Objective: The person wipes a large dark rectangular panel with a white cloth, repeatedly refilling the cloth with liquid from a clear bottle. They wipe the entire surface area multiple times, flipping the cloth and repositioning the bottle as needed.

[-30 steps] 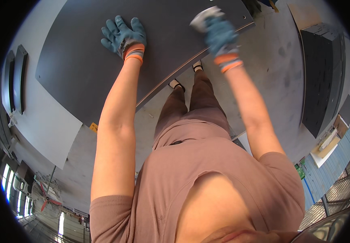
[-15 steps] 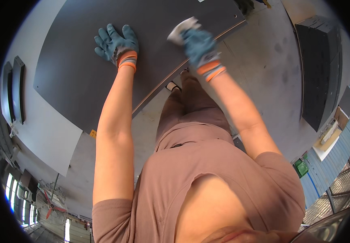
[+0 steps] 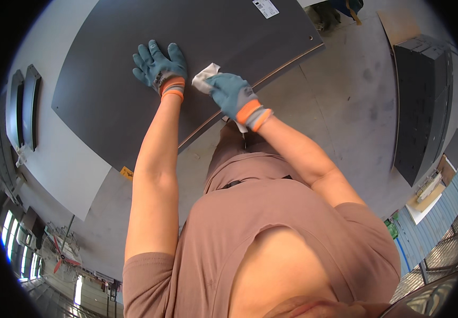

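Observation:
A large dark grey panel (image 3: 117, 95) lies flat in front of me, with a pale, wood-coloured strip along its near edge. My left hand (image 3: 160, 64), in a blue-grey glove with an orange cuff, rests on the panel with its fingers spread. In the same kind of glove, my right hand (image 3: 231, 94) grips a crumpled white cloth (image 3: 206, 77) over the panel, close to the near edge. The cloth looks to be against the surface. A white label (image 3: 265, 8) is stuck at the far side, and a small round hole (image 3: 310, 38) shows near the right corner.
Two dark narrow bars (image 3: 29, 106) lie on a light board (image 3: 83, 183) at the left. A stack of dark panels (image 3: 422, 106) stands on the right, past a stretch of grey floor (image 3: 340, 111). A red-bladed fan (image 3: 61, 257) is at the lower left.
My right hand has swept the cloth left and toward me, nearer my left hand. The left hand stays spread on the panel. My view has shifted slightly, bringing the whole label into sight.

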Tool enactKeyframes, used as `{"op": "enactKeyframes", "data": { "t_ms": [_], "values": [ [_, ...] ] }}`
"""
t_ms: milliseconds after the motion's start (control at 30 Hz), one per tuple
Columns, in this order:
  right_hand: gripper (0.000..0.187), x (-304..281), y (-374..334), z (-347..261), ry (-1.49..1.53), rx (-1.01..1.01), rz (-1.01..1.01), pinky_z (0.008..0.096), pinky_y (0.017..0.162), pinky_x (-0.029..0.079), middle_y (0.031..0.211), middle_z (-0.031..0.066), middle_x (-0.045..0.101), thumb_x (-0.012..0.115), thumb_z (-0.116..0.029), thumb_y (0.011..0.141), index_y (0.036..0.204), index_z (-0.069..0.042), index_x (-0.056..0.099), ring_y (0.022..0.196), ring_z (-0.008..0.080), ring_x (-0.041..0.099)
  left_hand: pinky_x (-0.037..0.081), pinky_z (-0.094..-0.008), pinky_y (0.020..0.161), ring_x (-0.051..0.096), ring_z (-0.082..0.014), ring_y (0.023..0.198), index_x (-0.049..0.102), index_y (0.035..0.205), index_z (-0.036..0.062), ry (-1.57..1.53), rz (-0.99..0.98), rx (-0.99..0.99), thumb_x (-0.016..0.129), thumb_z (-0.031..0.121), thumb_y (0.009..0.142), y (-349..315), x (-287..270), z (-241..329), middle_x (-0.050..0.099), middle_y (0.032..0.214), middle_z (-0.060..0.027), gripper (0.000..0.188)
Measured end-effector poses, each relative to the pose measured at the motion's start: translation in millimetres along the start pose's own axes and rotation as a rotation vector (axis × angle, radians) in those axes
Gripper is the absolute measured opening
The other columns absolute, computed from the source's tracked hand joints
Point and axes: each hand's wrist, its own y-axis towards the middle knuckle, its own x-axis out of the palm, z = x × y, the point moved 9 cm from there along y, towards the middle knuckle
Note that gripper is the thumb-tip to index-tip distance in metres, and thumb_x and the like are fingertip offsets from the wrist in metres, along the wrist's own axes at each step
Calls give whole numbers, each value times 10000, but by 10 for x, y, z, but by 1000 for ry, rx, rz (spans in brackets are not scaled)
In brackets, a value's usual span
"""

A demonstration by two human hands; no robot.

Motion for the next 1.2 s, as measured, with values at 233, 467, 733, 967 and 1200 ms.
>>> {"op": "enactKeyframes", "data": {
  "t_ms": [233, 467, 733, 967, 1200],
  "values": [
    [343, -704, 133, 590, -361, 288, 112, 379, 870, 572, 1167, 126, 702, 773, -269, 853, 1125, -62, 733, 1014, 319, 694, 59, -560, 1267, 205, -353, 1573, 485, 1541, 131, -16, 40, 32, 435, 606, 996, 23, 6, 57, 328, 1670, -132, 724],
    [319, -308, -84, -87, -610, -366, 309, 434, 844, 571, 1082, 79, 677, 762, -275, 802, 1045, -78, 700, 1006, 304, 653, 54, -559, 1268, 196, -351, 1575, 481, 1542, 132, -44, 51, 39, 437, 603, 995, 18, 12, 61, 325, 1671, -133, 723],
    [295, 627, -385, -87, -346, -450, 88, 412, 815, 603, 1040, 44, 699, 683, -58, 756, 1033, -145, 733, 993, 280, 687, 61, -564, 1266, 191, -360, 1575, 481, 1538, 125, -40, 24, 26, 435, 594, 994, -19, 19, 17, 319, 1673, -129, 720],
    [205, -1382, 287, 865, -538, -303, 499, 417, 766, 611, 920, 174, 725, 615, 20, 868, 1034, -22, 728, 837, 355, 724, 55, -565, 1267, 181, -363, 1578, 463, 1552, 130, -73, 42, 61, 425, 594, 1002, 17, -9, 81, 309, 1678, -131, 720],
    [270, 140, -269, -23, -481, -412, 334, 404, 738, 606, 931, 67, 704, 663, 10, 752, 974, -128, 730, 826, 286, 701, 60, -569, 1265, 183, -371, 1577, 468, 1549, 128, -57, 61, 64, 428, 592, 1002, -36, 22, 25, 319, 1672, -137, 718]
  ]
}}
